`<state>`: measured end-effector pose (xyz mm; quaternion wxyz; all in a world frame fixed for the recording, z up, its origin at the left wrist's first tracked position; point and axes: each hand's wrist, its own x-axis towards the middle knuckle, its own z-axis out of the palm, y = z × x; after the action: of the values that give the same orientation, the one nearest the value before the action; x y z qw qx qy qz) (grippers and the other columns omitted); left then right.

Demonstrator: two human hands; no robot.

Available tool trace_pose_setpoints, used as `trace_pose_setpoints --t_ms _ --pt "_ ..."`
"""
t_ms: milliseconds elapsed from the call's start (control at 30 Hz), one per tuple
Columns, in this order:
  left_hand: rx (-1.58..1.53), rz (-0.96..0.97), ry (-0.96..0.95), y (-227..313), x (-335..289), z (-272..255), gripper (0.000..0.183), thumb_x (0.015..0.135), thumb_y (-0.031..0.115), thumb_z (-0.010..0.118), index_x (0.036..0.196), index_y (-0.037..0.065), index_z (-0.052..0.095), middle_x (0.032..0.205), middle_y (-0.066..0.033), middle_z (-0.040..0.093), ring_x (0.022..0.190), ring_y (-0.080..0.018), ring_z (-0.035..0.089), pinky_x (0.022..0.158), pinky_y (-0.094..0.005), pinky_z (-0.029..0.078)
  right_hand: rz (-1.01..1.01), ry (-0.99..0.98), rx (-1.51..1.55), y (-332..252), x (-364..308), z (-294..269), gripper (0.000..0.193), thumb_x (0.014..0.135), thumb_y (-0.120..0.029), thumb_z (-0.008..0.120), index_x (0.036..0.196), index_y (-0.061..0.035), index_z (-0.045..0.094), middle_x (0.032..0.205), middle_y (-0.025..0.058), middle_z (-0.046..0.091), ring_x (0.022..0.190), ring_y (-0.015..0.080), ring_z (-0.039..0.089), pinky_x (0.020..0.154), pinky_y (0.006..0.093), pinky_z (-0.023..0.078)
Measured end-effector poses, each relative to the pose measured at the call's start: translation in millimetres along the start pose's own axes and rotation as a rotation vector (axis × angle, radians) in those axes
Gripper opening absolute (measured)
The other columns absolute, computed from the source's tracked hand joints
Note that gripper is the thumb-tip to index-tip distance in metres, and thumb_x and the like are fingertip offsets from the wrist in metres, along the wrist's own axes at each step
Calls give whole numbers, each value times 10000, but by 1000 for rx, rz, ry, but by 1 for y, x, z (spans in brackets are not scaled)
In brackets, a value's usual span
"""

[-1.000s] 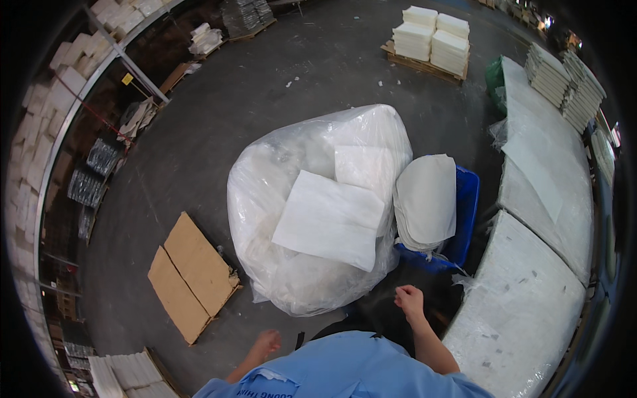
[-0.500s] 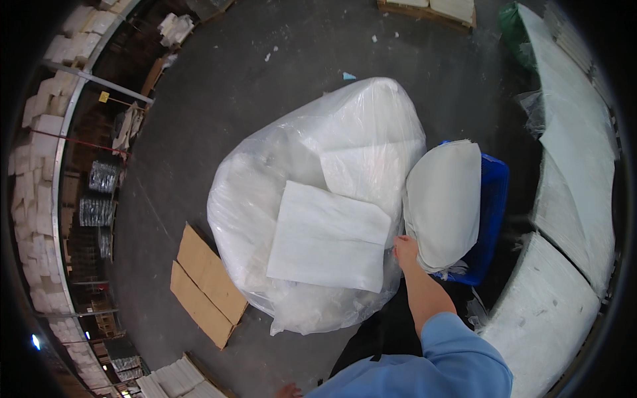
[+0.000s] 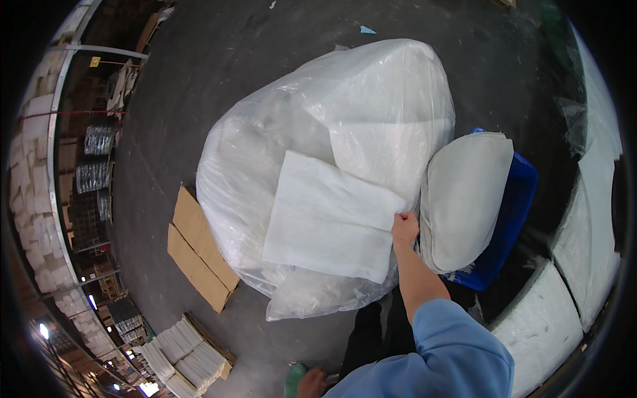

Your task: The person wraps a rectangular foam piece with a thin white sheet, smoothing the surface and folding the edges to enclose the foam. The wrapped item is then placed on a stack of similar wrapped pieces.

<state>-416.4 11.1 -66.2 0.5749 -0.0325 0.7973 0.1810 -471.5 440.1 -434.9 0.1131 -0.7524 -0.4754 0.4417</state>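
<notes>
Slippage looks likely: right hand (image 3: 404,229) pinches only the three-o'clock edge of the white sheet (image 3: 328,225) atop the rounded plastic bag (image 3: 265,152), fingers closed.

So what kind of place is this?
Probably a warehouse or factory floor: bare concrete floor, storage racks along the wall, stacked white sheets, and a huge plastic bag.
</notes>
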Motion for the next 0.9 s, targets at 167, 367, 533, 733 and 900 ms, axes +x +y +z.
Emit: trace_pose_setpoints --t_ms 167,367,533,733,900 --pt "194 197 142 74 156 -18 505 1035 382 623 1404 37 602 1130 -114 735 1014 -176 679 913 -316 523 -429 -116 28 -15 -72 -23 155 791 -162 828 850 -88 706 981 116 661 931 325 672 833 418 533" --pt "-227 417 244 256 275 7 520 1004 236 686 1430 -12 523 1209 -142 710 1098 -188 659 944 -318 514 -709 -208 143 -29 -128 -44 164 777 -92 825 884 -103 702 1188 110 671 1072 338 648 947 440 507" --pt "-157 353 152 275 298 2 339 1024 254 650 1212 -27 631 1059 -106 722 972 -172 685 847 -299 538 -617 -450 292 -34 -131 -48 141 828 -64 800 931 -94 708 1195 100 710 1074 279 672 941 400 518" --pt "-311 291 -55 266 291 -6 465 1089 413 525 1187 -23 654 1095 -97 707 1004 -191 699 874 -315 535 -291 -606 504 -42 -120 -50 193 852 -81 780 1036 -48 729 1091 74 732 947 209 688 830 341 561" --pt "-274 310 -100 269 283 -13 573 1100 491 455 1264 -35 611 1204 -128 685 1093 -230 699 948 -345 519 -408 -666 428 -42 -109 -41 195 870 -78 763 1060 -42 736 1012 71 735 881 173 676 764 310 555"
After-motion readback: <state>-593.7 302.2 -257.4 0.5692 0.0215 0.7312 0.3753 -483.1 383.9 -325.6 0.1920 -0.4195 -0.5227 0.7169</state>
